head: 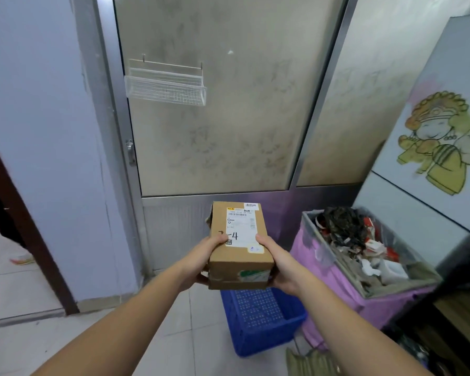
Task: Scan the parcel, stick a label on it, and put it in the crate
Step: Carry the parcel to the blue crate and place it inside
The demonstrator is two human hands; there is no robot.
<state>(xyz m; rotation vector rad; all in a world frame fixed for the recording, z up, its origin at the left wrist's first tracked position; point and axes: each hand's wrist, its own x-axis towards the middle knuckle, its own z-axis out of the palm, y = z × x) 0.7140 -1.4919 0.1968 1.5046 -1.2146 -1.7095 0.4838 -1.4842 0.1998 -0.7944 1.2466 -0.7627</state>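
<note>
A brown cardboard parcel [239,256] is held out in front of me, above the floor. A white shipping label with a barcode and handwritten marks covers its top face, and a small white sticker sits at its far right corner. My left hand [201,260] grips its left side with the thumb on top. My right hand [278,263] grips its right side the same way. Directly below the parcel stands a blue plastic crate [261,318] on the tiled floor; nothing shows in the part I can see.
A bin lined with a purple bag [364,270], full of rubbish, stands right of the crate. A frosted glass door [215,118] with a wire basket is ahead. A cabinet with a cartoon picture [434,142] is at the right. Someone's foot [22,259] shows at the far left.
</note>
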